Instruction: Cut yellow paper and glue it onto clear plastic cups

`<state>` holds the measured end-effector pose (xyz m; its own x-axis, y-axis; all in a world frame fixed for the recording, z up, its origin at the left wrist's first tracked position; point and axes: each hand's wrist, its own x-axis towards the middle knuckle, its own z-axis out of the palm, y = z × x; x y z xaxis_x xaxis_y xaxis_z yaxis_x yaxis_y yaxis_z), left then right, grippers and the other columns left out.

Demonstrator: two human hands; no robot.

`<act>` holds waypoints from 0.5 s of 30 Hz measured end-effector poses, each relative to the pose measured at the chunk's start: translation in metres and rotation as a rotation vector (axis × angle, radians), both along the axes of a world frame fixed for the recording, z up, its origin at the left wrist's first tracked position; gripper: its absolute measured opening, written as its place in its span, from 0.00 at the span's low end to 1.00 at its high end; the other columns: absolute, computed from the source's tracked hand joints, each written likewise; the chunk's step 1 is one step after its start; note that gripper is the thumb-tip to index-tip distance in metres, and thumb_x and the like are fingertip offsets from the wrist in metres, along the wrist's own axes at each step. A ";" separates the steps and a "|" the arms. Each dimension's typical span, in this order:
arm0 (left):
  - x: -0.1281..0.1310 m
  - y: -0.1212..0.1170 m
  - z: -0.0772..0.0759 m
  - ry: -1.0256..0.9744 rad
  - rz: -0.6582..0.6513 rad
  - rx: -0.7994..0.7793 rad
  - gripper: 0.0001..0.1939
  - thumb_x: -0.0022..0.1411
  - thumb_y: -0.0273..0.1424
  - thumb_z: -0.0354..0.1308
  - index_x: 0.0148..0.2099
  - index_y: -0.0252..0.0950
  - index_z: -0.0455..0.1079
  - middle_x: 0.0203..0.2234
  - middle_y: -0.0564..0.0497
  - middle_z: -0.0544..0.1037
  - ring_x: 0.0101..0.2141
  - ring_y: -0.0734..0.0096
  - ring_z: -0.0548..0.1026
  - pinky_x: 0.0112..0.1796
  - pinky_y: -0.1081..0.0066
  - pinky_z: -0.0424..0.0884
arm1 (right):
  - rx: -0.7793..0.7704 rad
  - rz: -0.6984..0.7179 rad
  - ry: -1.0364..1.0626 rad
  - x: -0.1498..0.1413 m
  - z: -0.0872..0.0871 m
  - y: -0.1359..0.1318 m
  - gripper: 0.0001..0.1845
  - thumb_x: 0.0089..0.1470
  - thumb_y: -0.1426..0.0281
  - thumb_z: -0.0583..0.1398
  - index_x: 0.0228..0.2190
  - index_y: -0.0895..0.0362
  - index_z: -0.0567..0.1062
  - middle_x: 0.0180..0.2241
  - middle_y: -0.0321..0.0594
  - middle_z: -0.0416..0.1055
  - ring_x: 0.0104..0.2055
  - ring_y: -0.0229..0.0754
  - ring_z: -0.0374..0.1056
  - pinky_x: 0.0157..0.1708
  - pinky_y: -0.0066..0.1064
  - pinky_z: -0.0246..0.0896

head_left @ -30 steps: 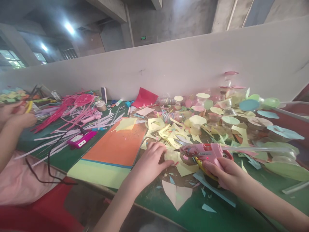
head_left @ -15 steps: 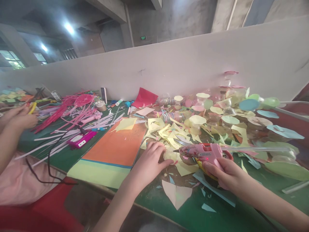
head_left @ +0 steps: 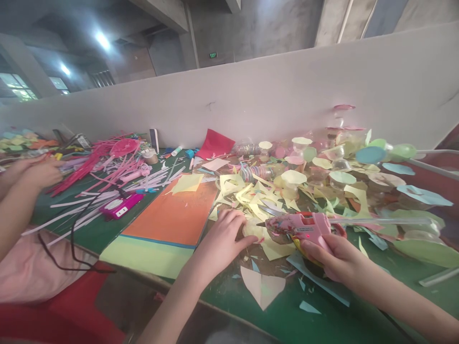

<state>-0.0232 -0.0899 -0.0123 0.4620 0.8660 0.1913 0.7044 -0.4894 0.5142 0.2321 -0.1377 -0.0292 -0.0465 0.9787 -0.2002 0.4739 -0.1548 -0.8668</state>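
Observation:
My right hand [head_left: 333,255] grips a pink hot glue gun [head_left: 317,229] with a clear glue stick [head_left: 380,221] running out of its back end. The gun's dark nozzle points left and meets, or nearly meets, a small pale yellow cup-like piece [head_left: 253,230]. Around the near side of that piece, my left hand [head_left: 225,234] is closed with thumb and fingers, steadying it on the table. Part of the piece is hidden by the fingers. Behind both hands lie cut yellow paper scraps [head_left: 247,191]. A cream paper piece [head_left: 263,286] rests in front.
Orange paper [head_left: 172,210] lies left of my arm, beside a magenta power strip [head_left: 122,206] with a black cable. Several clear cups with paper discs [head_left: 342,179] crowd the right. At far left, another person's hands [head_left: 39,172] work near pink strips [head_left: 93,162]. A low wall [head_left: 215,107] stands behind.
My hands, the glue gun and the yellow piece look unmoved. At far left, the other person's hands have shifted slightly right, with their yellow-handled tool turned.

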 end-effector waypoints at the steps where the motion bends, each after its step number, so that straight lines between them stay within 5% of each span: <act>1: 0.000 0.000 0.000 -0.002 0.000 0.006 0.12 0.64 0.44 0.54 0.41 0.42 0.64 0.45 0.51 0.70 0.51 0.59 0.64 0.47 0.62 0.66 | -0.011 0.005 0.003 0.000 -0.001 0.000 0.28 0.51 0.42 0.55 0.21 0.52 0.54 0.18 0.25 0.45 0.21 0.33 0.45 0.19 0.27 0.40; 15: 0.001 -0.001 0.000 -0.008 -0.028 0.012 0.11 0.64 0.43 0.54 0.40 0.42 0.63 0.44 0.52 0.70 0.50 0.62 0.65 0.46 0.65 0.66 | -0.034 0.014 0.078 0.000 -0.002 0.003 0.31 0.46 0.37 0.54 0.24 0.53 0.61 0.17 0.26 0.49 0.19 0.34 0.48 0.19 0.28 0.42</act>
